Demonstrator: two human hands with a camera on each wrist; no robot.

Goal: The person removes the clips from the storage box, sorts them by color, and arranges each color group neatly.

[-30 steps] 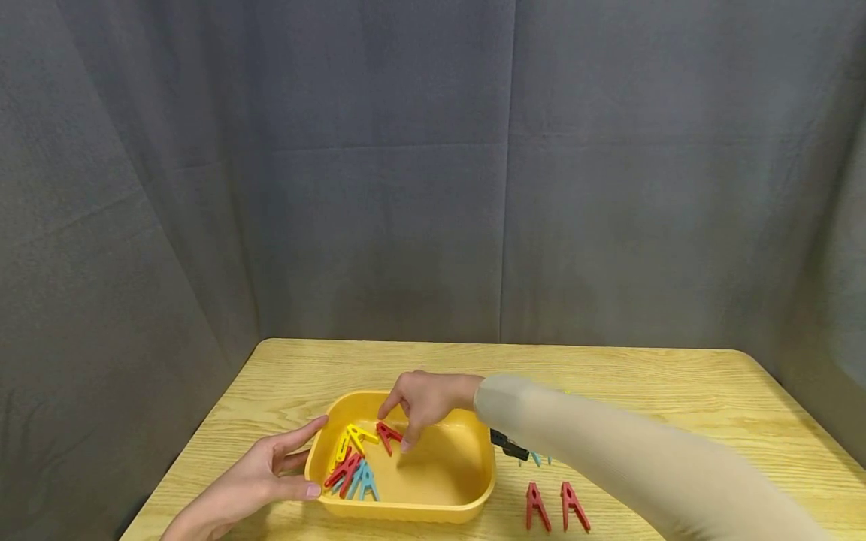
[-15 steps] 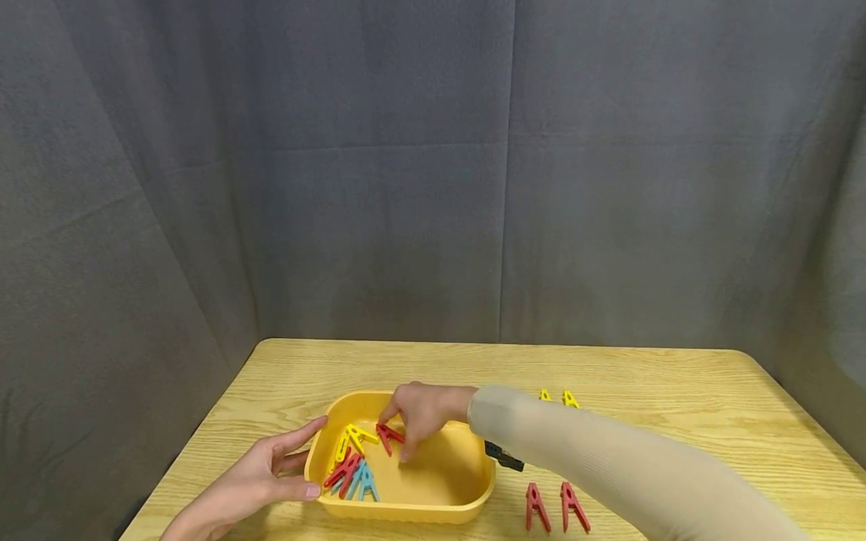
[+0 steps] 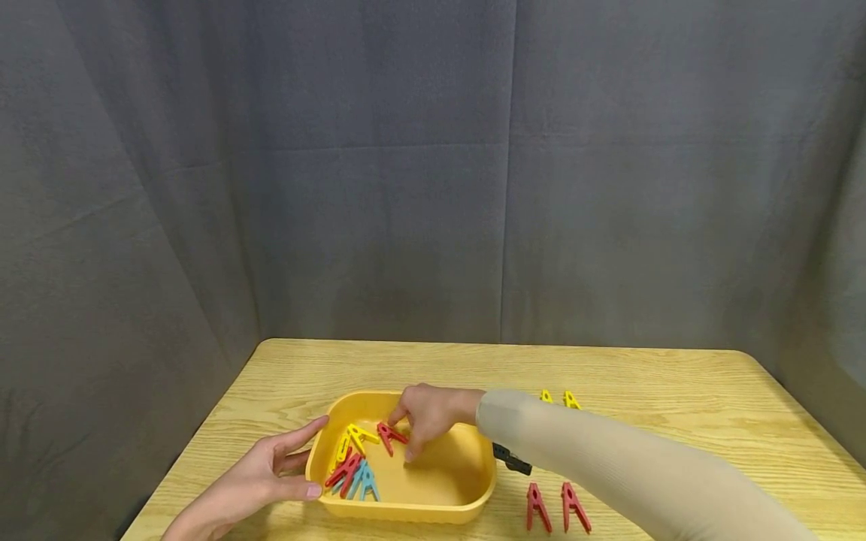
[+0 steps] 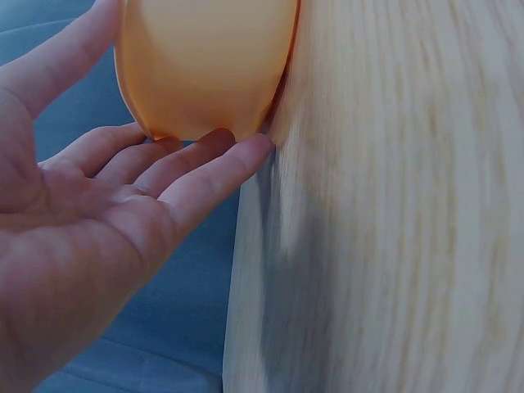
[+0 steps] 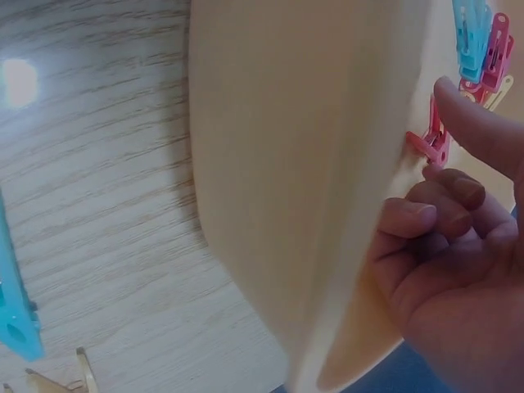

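Observation:
A yellow plastic tub (image 3: pixel 406 515) sits near the table's front edge. My left hand (image 3: pixel 291 462) rests against the tub's left side with straight fingers and the thumb by its front corner. The left wrist view shows those fingers (image 4: pixel 205 168) touching the tub (image 4: pixel 205 65) from below. My right hand (image 3: pixel 401 439) reaches into the tub and pinches a red clothespin (image 3: pixel 387 436). In the right wrist view the red clothespin (image 5: pixel 430 141) sits between thumb and fingertip of my right hand (image 5: pixel 442 139). Yellow (image 3: pixel 355 437), red (image 3: pixel 345 469) and blue (image 3: pixel 365 481) clothespins lie at the tub's left.
Two red clothespins (image 3: pixel 537 507) lie on the wooden table (image 3: pixel 676 391) right of the tub. Two yellow clothespins (image 3: pixel 558 397) lie behind my right forearm. A blue clothespin (image 5: pixel 16 319) lies beside the tub. A grey curtain hangs behind the table.
My right hand has lowered a little inside the tub and its fingers have closed on the red clothespin. The left hand has not moved.

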